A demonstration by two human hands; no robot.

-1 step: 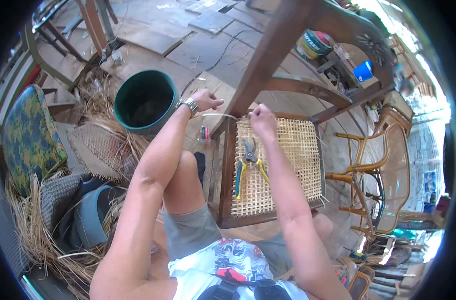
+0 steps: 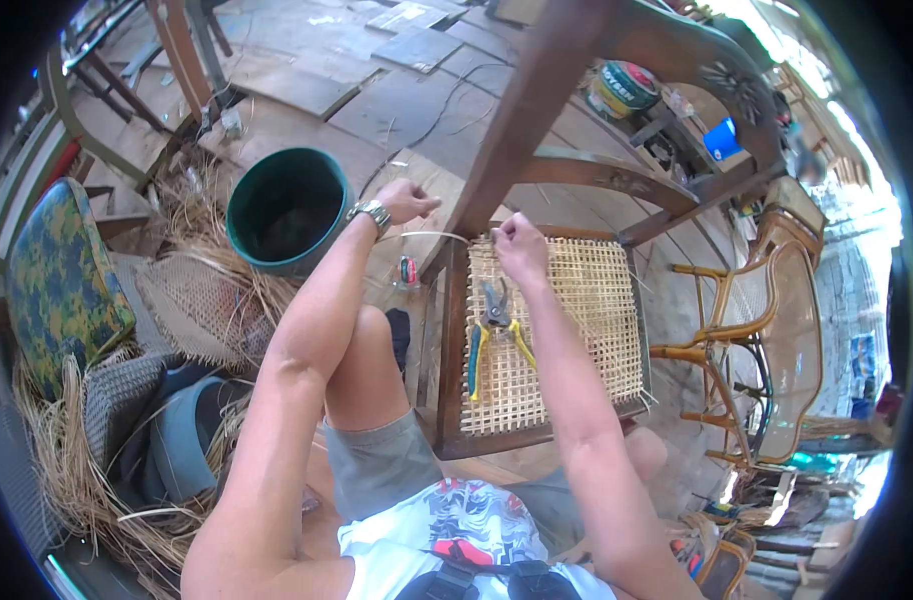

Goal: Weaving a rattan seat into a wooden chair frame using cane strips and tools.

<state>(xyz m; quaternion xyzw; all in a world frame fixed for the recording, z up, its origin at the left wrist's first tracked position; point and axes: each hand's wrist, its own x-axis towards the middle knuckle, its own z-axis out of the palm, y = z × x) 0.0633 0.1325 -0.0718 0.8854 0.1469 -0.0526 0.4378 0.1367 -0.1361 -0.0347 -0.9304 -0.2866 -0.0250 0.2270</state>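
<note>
A wooden chair (image 2: 455, 385) stands before me, its seat filled with a woven cane panel (image 2: 587, 330). My right hand (image 2: 522, 250) is closed over the panel's far left corner; what its fingers grip, I cannot make out. Left of the chair, above the floor, my left hand (image 2: 405, 203) has its fingers curled, and whatever they pinch is hidden. A thin pale cane strand (image 2: 432, 234) arcs from the seat corner toward my left wrist, which wears a metal watch (image 2: 376, 211). Pruning shears (image 2: 496, 318) with yellow and teal handles lie spread on the panel beside my right forearm.
A dark green bucket (image 2: 322, 245) stands left of my left hand. Loose fibre strands (image 2: 72, 455) and a camouflage cushion (image 2: 62, 285) lie at the left. A rattan chair (image 2: 767, 345) is at the right. A paint can (image 2: 622, 90) and blue cup (image 2: 724, 139) are beyond the chair back.
</note>
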